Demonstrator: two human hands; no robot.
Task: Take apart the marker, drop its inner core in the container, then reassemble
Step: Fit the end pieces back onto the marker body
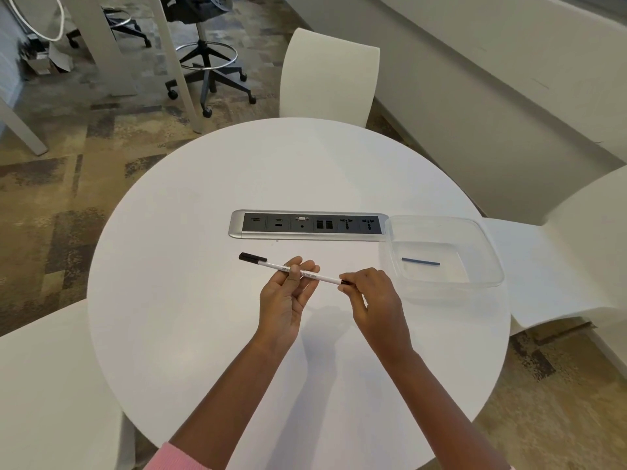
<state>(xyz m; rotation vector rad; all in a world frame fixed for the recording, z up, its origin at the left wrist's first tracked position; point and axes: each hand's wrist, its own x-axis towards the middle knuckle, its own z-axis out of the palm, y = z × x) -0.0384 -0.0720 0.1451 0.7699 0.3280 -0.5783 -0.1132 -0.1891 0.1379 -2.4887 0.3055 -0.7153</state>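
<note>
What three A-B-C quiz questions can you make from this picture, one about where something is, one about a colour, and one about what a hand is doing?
1. Where is the thin blue core?
A. on the floor
B. inside the clear container
C. on a chair

2. What colour is the cap on the marker?
A. black
B. red
C. green

3. What is the right hand doing?
A. waving in the air
B. holding the container
C. pinching one end of the marker

Answers:
1 B: the blue core lies on the bottom of the container.
2 A: the cap at the marker's left end is black against the white barrel.
3 C: the right hand's fingertips close on the marker's right end.
</note>
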